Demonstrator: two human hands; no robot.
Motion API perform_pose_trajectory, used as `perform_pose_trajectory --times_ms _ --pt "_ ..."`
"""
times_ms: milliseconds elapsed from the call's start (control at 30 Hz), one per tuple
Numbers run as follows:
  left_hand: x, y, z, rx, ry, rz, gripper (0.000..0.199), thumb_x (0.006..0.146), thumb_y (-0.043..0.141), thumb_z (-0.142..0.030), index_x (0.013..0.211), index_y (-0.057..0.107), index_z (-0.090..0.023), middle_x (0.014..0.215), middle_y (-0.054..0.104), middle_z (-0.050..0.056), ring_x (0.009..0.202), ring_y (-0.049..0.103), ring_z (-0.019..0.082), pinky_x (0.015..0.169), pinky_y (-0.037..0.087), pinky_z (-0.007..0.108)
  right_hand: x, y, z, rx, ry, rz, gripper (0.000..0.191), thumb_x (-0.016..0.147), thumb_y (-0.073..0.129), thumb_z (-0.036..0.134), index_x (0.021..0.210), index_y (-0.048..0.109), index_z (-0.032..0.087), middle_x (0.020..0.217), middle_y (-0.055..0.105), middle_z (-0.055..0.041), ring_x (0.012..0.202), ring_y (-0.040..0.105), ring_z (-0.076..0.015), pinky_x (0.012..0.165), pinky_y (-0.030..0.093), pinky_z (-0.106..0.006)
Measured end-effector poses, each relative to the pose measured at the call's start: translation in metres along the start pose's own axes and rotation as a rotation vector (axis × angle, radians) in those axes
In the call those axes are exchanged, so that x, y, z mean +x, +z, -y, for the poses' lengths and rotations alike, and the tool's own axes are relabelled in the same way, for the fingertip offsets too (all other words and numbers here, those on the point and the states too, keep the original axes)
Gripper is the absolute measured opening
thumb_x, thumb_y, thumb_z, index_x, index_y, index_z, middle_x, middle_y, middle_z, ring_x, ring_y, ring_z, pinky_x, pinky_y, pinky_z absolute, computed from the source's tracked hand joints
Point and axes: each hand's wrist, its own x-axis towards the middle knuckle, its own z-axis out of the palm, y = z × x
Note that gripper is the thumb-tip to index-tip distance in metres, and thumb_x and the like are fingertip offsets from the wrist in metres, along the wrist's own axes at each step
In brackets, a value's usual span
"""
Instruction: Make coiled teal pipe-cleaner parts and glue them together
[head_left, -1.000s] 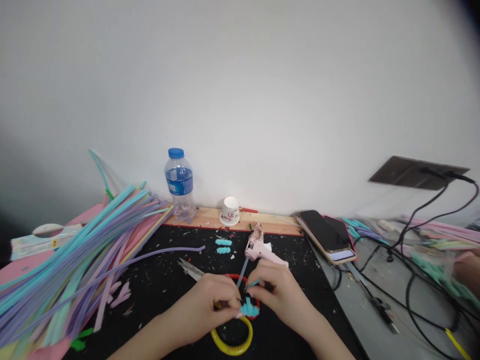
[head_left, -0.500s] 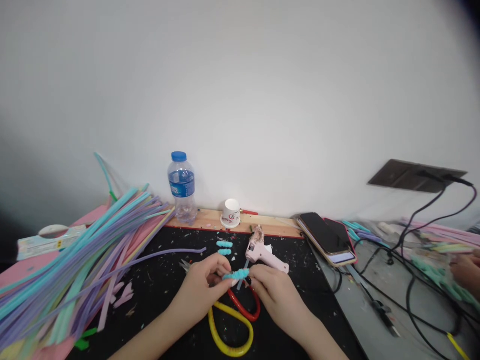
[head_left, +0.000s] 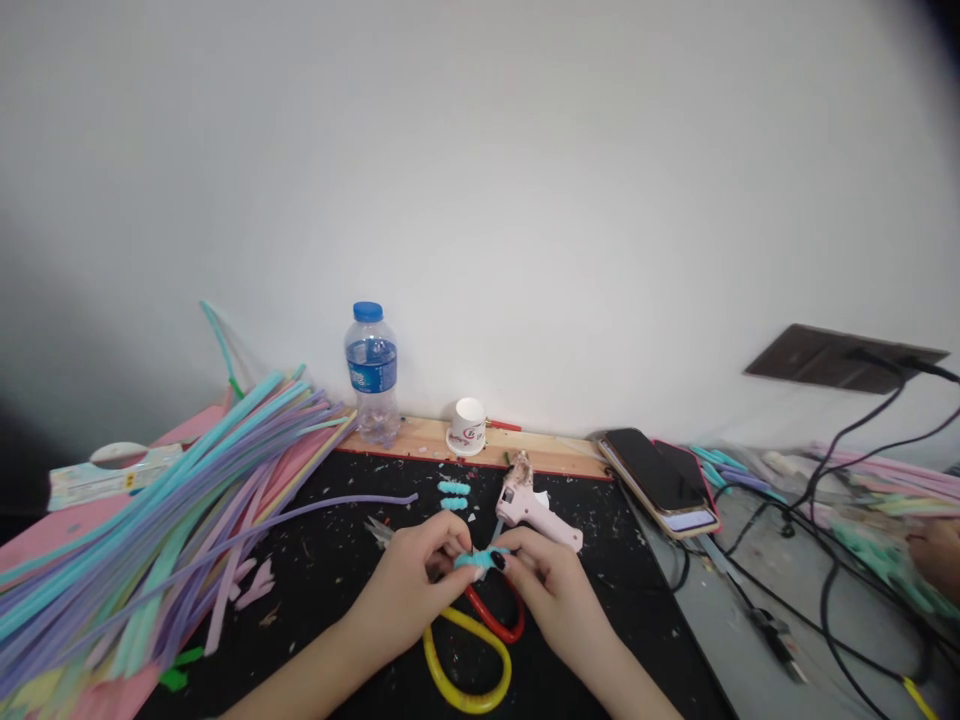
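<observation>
Between my two hands is a short twisted piece of turquoise pipe cleaner (head_left: 480,562). My left hand (head_left: 420,575) pinches its left end, thumb against fingers. With closed thumb and fingers, my right hand (head_left: 551,585) grips the right end; a small dark spot shows there that I cannot make out. Scissors with one yellow handle loop (head_left: 469,690) and one red loop (head_left: 502,625) lie beneath my hands, partly covered. Two similar turquoise pieces (head_left: 454,490) rest on the black mat just beyond. A pale pink glue gun (head_left: 540,512) lies behind my right hand.
A large bundle of pastel pipe cleaners (head_left: 187,510) spreads at the left. A water bottle (head_left: 373,375) and a paper cup (head_left: 469,428) stand along the wall. Phones (head_left: 660,475) and black cables (head_left: 817,560) occupy the right, where another person's hand (head_left: 934,555) shows at the edge.
My right fingers have shifted their hold on the turquoise piece, which now shows less between my hands. The whole view has moved slightly, shifting things a little to the right.
</observation>
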Motion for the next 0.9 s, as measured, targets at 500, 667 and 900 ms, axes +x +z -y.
perform_pose_trajectory --times_ms 500,667,900 --pt "0.003 -0.005 0.004 -0.155 -0.024 0.080 0.020 0.077 0.059 -0.025 0.094 0.060 -0.015 0.083 0.066 0.005 0.078 0.061 0.018 0.067 0.049 0.026 0.006 -0.006 0.001 0.351 0.081 -0.045 0.029 0.079 0.055 0.040 0.069 0.061 0.014 0.059 0.048 0.0023 0.055 0.040 -0.0109 0.051 0.030 -0.021" --pt "0.000 -0.003 0.001 0.112 0.064 0.062 0.015 0.077 0.056 -0.019 0.090 0.064 -0.018 0.075 0.067 0.001 0.067 0.061 0.015 0.060 0.046 0.022 0.006 -0.005 0.000 0.275 0.049 -0.017 0.024 0.082 0.052 0.035 0.074 0.061 0.015 0.061 0.049 0.0017 0.057 0.042 -0.0115 0.052 0.033 -0.021" --pt "0.000 -0.005 -0.001 0.278 0.131 0.007 0.012 0.077 0.056 -0.018 0.079 0.068 -0.020 0.071 0.068 -0.001 0.064 0.059 0.014 0.060 0.042 0.021 0.003 -0.004 -0.001 0.249 0.013 -0.015 0.019 0.084 0.051 0.030 0.077 0.062 0.016 0.062 0.050 0.0023 0.055 0.042 -0.0110 0.052 0.033 -0.021"
